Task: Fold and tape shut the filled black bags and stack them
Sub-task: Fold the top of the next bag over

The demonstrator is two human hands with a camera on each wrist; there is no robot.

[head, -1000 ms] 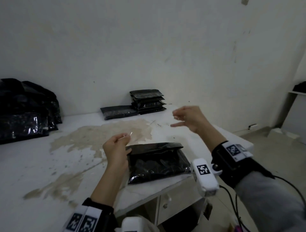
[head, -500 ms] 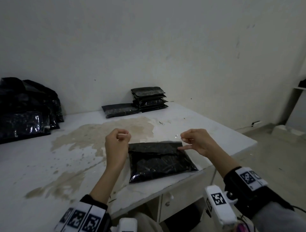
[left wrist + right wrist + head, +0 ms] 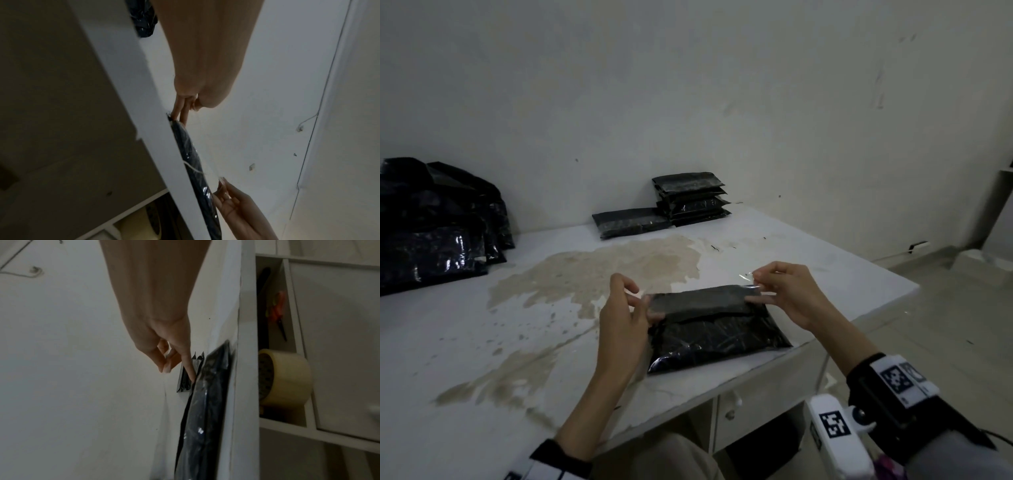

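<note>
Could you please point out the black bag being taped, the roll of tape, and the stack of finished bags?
black bag [image 3: 719, 339]: head view, on its shiny filled body below the folded flap.
roll of tape [image 3: 287, 378]: right wrist view, on its outer wound side.
stack of finished bags [image 3: 690, 181]: head view, on the top bag's face.

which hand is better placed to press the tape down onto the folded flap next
Probably the left hand: its fingers already lie on the bag at the flap's left end. The right hand pinches the clear tape's free end above the flap's right corner, keeping it stretched.
</note>
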